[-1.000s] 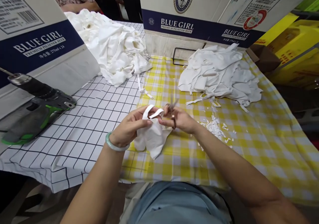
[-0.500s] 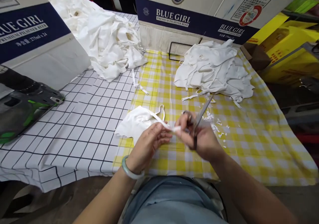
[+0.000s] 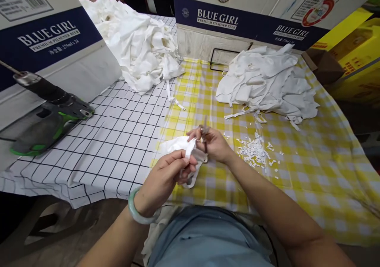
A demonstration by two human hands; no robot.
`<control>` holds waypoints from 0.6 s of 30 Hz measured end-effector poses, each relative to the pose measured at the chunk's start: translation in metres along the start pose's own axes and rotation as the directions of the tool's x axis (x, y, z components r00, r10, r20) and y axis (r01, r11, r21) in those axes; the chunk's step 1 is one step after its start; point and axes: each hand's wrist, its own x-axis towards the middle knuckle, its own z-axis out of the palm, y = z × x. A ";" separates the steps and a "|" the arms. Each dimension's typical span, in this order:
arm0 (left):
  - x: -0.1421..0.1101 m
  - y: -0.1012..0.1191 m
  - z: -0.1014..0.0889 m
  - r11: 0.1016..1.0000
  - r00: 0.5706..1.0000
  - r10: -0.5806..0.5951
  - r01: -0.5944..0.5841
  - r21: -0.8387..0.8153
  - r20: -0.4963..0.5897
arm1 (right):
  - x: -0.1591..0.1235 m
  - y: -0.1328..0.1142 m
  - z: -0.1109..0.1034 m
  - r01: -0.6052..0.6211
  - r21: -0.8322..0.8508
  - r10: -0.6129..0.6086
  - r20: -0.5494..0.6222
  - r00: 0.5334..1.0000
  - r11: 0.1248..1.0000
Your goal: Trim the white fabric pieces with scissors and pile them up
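Observation:
My left hand (image 3: 176,168) is closed in a pinch on the strap of a white bra-like garment (image 3: 175,143). The soft cloth of the garment rests on the yellow checked cloth, and a strap loop hangs below my fingers. Scissors (image 3: 204,129) are in my right hand (image 3: 215,143), their blades pointing up and away from me, blurred. The fingertips of that hand also touch the upper edge of the garment, close to my left fingers. Part of the scissors' handles is hidden by the fingers.
White garments lie heaped at the back left (image 3: 142,49) and back right (image 3: 264,81). Small white clippings (image 3: 254,151) are scattered right of my hands. A cordless drill (image 3: 53,116) stands at left. Beer cartons (image 3: 249,25) wall the back. A person's arm shows at the far left.
My right hand with the scissors has moved left and away from me, to the garment's upper edge. The strap is no longer stretched between my hands. The view has shifted left.

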 end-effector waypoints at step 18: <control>0.014 0.009 0.004 0.625 0.754 0.653 -0.590 0.511 0.072 | 0.024 -0.014 0.014 -0.329 0.225 0.331 0.030 0.943 0.917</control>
